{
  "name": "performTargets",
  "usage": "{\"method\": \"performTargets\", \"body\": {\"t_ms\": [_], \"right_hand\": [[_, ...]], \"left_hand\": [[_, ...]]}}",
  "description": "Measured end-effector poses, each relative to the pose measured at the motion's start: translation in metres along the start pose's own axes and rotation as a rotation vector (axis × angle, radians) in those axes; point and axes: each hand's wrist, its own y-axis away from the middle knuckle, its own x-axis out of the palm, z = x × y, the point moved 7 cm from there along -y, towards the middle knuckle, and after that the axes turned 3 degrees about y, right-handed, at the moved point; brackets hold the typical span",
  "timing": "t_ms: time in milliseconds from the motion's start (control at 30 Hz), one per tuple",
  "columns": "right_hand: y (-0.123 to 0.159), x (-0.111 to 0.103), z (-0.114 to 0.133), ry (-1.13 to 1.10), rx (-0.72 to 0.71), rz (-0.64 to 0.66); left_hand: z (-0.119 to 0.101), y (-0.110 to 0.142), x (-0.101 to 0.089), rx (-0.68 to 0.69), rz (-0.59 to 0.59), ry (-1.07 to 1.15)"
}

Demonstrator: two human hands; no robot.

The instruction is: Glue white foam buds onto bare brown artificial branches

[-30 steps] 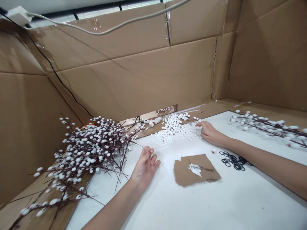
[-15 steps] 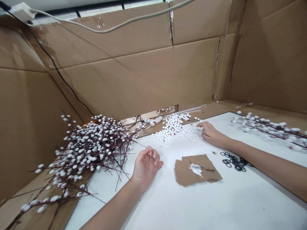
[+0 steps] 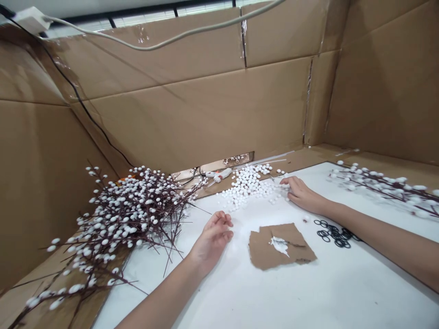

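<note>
"Touching the beads (image 3: 247, 185), is that right hand (image 3: 302, 194)?"

"Yes, it's lying nearer them, fingers curling at their edge; whether it's pinching one, I can't tell. The left hand (image 3: 211, 240) is lying open beside the twigs (image 3: 151, 214)."

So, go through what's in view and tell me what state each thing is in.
Left hand, resting open, fingers loosely curled
White board, lying flat under both hands
Right hand, resting with fingers at the edge of the beads
White beads, loose in a spread heap
Budded branches, piled up at the left
Cardboard scrap, torn, smeared with white paste
Black rings, scattered loose
</note>
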Motion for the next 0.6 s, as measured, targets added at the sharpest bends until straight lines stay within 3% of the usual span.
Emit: {"method": "performTargets", "body": {"t_ms": [267, 600], "right_hand": [[0.000, -0.001, 0.001, 0.003, 0.000, 0.007], [0.001, 0.001, -0.002, 0.021, -0.007, 0.012]], "left_hand": [[0.005, -0.005, -0.012, -0.051, -0.055, -0.173], [0.000, -0.003, -0.009, -0.049, -0.062, -0.069]]}}
